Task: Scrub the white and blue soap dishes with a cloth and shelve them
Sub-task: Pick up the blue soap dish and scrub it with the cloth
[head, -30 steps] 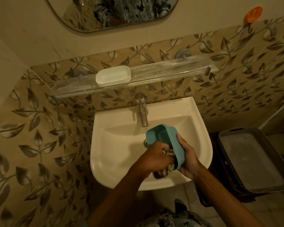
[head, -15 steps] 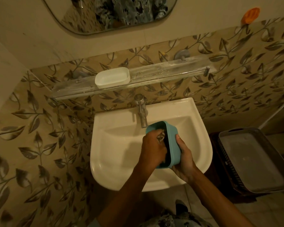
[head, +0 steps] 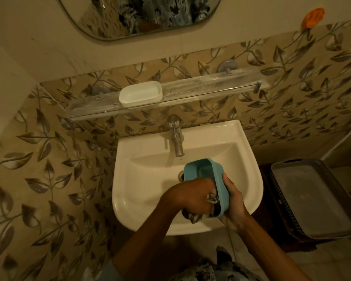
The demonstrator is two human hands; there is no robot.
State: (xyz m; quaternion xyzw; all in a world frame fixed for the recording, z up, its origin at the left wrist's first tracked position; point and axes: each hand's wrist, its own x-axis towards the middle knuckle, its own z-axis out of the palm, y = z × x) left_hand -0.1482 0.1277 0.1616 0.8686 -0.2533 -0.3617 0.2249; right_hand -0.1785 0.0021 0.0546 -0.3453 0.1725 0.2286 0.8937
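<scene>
Left hand [head: 193, 196]: forearm reaching up from the lower centre of the view, wrist bent, fingers curled tight around a bunched cloth [head: 211, 199]. The cloth is pressed into the near end of the blue soap dish [head: 209, 175]; a fold of it hangs out below the fist.

Right hand [head: 232, 203]: forearm coming in from the lower right, palm cupped against the dish's outer wall, thumb laid along the rim, fingers wrapped behind and out of sight. Grip closed on the dish.

Blue soap dish: held on edge above the basin of the sink [head: 142, 179], open side turned to the left, far end just below the spout of the tap [head: 177, 138]. Interior shows only the cloth at the near end.

White soap dish [head: 140, 94]: upright on the glass shelf [head: 211, 88], left of its middle, above the tap. Nothing can be made out inside it.

Sink: white, wall-mounted; drain partly hidden behind the blue dish.

Grey tray [head: 312, 199]: at the right, resting on a dark perforated crate [head: 276, 199], well apart from the sink. Its floor appears bare.

Orange object [head: 312, 17]: fixed high on the wall at upper right; kind cannot be told.
</scene>
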